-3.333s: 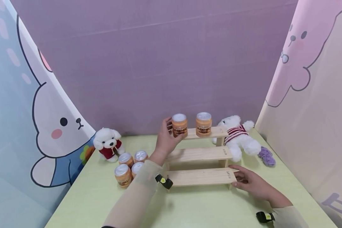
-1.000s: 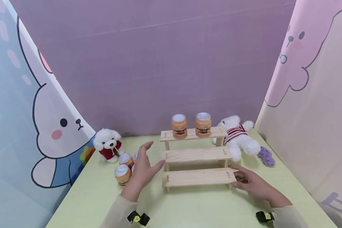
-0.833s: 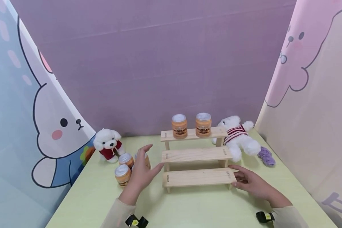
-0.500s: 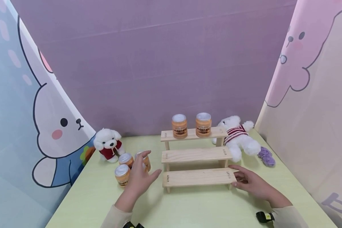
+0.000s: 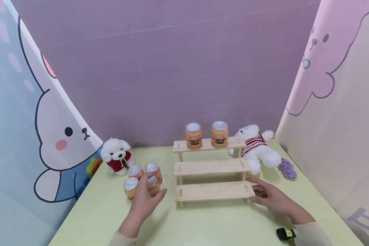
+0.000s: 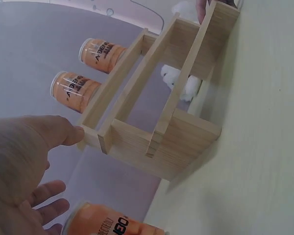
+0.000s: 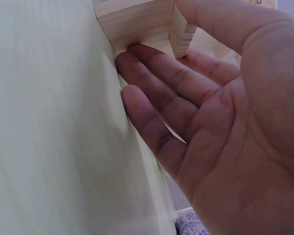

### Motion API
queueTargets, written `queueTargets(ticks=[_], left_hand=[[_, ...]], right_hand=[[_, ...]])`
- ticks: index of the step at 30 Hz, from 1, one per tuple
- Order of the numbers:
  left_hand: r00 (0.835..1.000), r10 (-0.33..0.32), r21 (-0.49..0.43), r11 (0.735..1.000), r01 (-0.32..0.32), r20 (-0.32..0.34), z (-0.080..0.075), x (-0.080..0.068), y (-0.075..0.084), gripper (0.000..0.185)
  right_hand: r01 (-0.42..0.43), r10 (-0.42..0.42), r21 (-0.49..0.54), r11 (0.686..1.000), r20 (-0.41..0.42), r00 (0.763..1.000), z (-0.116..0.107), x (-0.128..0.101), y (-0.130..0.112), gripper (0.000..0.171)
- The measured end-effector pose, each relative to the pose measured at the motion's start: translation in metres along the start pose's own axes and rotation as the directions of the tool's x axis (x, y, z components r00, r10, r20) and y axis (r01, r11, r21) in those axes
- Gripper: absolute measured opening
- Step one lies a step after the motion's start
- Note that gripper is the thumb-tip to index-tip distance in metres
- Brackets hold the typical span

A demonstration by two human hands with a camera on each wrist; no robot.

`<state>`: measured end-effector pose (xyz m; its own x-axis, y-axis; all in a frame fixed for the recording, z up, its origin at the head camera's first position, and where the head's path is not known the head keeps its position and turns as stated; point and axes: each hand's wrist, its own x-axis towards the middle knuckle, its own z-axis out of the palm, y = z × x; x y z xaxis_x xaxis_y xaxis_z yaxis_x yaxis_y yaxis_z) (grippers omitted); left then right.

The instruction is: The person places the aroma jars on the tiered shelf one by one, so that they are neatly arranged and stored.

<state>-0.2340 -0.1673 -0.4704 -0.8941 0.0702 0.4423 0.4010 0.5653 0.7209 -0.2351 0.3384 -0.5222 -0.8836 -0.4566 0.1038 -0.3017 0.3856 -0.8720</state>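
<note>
My left hand (image 5: 142, 202) is beside a group of orange cans with silver lids on the left of the table, its thumb and fingers spread. The nearest can (image 5: 154, 187) stands partly behind its fingers; the left wrist view shows a can (image 6: 103, 221) just beyond the fingertips, with a gap between. My right hand (image 5: 272, 198) holds the right end of the lowest step of a three-step wooden display shelf (image 5: 215, 191), thumb in front and index finger behind. Two cans, a left one (image 5: 193, 137) and a right one (image 5: 219, 135), stand upright on the top step.
A white toy dog (image 5: 116, 155) in a red top sits behind the can group. Behind the shelf's right side lies a white teddy bear (image 5: 255, 147) in a striped sweater, near purple yarn (image 5: 287, 168). Fabric walls enclose the pale green table (image 5: 215, 223).
My left hand has let go of the left can on the top step and moved down and left to the can group. My right hand stays at the shelf's end.
</note>
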Motion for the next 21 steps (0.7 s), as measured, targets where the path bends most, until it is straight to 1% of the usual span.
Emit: queueTargets(ticks=[4,10,14,21], left_hand=[[1.0,-0.022,0.001,1.0,0.022,-0.015,-0.003,-0.004,-0.003,0.072],[0.998,-0.01,-0.004,1.0,0.009,-0.056,-0.007,-0.007,-0.011,0.074],[0.998,-0.005,-0.012,1.0,0.004,-0.06,-0.007,-0.009,-0.018,0.077],[0.996,0.023,0.061,0.998,-0.018,-0.083,-0.003,-0.01,-0.027,0.082]], right_hand=[[0.01,-0.01,0.01,1.0,-0.001,1.0,0.001,0.001,-0.001,0.074],[0.022,-0.022,0.008,1.0,0.001,1.0,0.002,0.001,-0.001,0.074],[0.033,-0.033,0.007,0.999,-0.002,0.999,0.001,0.0,0.0,0.073],[0.035,-0.035,0.014,0.999,0.001,0.999,0.001,0.0,-0.002,0.074]])
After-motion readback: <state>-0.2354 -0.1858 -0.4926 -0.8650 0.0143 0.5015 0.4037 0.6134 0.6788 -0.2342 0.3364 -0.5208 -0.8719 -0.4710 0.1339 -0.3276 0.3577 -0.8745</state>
